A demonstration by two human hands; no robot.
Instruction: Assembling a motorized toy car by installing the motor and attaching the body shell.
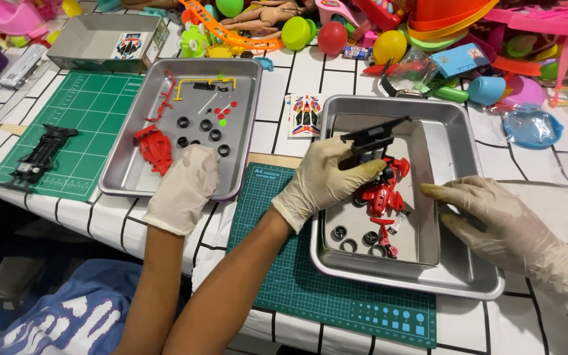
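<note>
Our right hand (323,181) holds the black chassis (369,138) in its grip above the right tray (468,276). Our left hand (182,187) rests on the left tray (119,177); we cannot tell its grip.

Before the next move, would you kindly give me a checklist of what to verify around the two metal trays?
1. Right hand grips the black chassis piece: ok, its fingers are closed around the piece above the right tray.
2. Left hand is free: cannot tell. It rests on the near rim of the left tray with its fingers hidden.
3. Red body parts lie inside the right tray: ok.
4. Black wheels lie inside the right tray: ok, near its front wall.
5. Right tray is free of other hands: not ok. Another person's gloved hand reaches in over its right side.
</note>
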